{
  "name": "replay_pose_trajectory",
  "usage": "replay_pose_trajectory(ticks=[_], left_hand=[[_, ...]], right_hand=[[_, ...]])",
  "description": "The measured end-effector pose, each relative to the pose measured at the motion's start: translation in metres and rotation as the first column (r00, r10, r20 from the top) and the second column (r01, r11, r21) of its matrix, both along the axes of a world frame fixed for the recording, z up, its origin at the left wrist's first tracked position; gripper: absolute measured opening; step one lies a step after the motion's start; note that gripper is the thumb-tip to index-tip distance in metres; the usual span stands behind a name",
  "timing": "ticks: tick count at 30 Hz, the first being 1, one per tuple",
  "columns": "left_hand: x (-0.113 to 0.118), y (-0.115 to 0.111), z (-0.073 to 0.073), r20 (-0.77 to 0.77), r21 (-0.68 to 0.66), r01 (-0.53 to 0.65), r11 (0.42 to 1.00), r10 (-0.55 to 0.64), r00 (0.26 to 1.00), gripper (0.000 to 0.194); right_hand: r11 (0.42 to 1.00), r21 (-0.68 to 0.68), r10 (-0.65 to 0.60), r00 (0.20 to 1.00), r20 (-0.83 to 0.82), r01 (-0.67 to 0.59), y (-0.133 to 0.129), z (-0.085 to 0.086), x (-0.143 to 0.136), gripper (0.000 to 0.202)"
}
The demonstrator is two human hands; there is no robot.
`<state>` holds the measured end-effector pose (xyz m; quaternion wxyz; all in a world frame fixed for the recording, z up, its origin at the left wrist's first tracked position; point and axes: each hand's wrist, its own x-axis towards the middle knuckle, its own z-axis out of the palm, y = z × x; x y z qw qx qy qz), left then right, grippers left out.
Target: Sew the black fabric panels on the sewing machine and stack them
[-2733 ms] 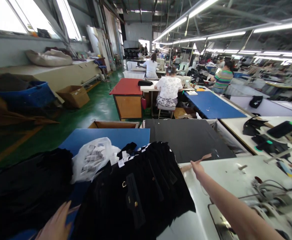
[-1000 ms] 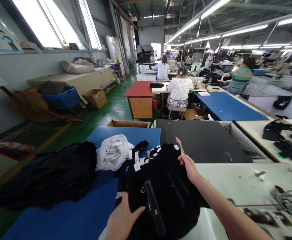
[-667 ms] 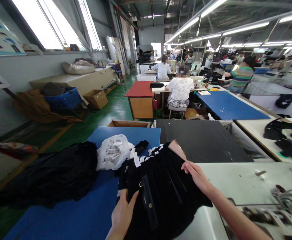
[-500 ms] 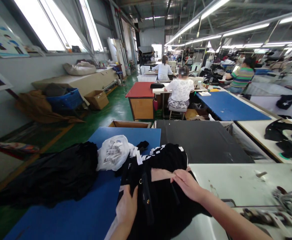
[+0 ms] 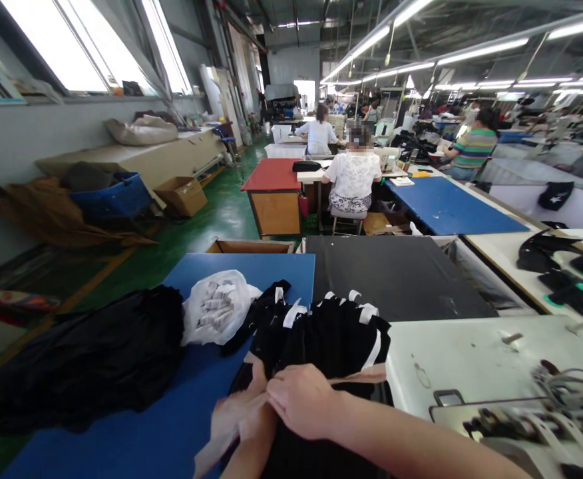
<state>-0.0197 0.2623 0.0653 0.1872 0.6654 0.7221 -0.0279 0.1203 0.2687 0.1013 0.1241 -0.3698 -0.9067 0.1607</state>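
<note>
My right hand [image 5: 305, 401] is closed, pinching a pale pinkish strip [image 5: 241, 419] that trails down to the left across my left hand. Another length of pale strip shows to the right of my right wrist. Close beside it, my left hand [image 5: 254, 416] is partly covered by the strip; it grips the edge of a black garment [image 5: 321, 342], with some fingers hidden. Under both hands lies the garment, gathered, with several white tags along its far edge. To its left, a clear plastic bag [image 5: 216, 306] holds a bunch of white labels.
A heap of black cloth [image 5: 82, 359] lies left on the blue tabletop [image 5: 136, 432]. At right is a pale machine table [image 5: 451, 352] with metal machine parts [image 5: 526, 426]. A dark board [image 5: 386, 279] lies beyond. A seated person [image 5: 352, 173] works ahead.
My right hand has moved left and down, bringing the pale strip across my left hand. The garment's far edge has shifted, its white tags now more spread. The view has turned slightly right.
</note>
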Motion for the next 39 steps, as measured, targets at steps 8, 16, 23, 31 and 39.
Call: replay_pose_trajectory(ticks=[8,16,23,31,39], left_hand=[[-0.004,0.012,0.013,-0.04,-0.015,0.214,0.977,-0.215,0.976,0.039],[-0.06,-0.01,0.054,0.095,-0.171,0.137,0.976,-0.122,0.988,0.038],[0.002,-0.025,0.063,0.195,-0.167,0.343,0.925,-0.31,0.931,0.031],[0.041,0.018,0.089,0.37,-0.07,0.431,0.9,-0.378,0.849,0.032],[0.047,0.071,0.066,0.547,-0.171,0.409,0.896,-0.259,0.796,0.035]], right_hand=[[0.983,-0.071,-0.163,0.98,0.111,0.172,0.012,-0.024,0.01,0.023],[0.904,-0.215,-0.355,0.929,0.107,0.37,0.015,-0.013,0.018,0.029],[0.849,-0.437,-0.385,0.914,-0.128,0.296,0.014,-0.011,0.024,0.032],[0.844,-0.517,-0.309,0.918,-0.248,0.144,0.019,-0.017,0.039,0.018],[0.868,-0.464,-0.271,0.952,-0.146,0.176,0.043,-0.027,0.034,0.023]])
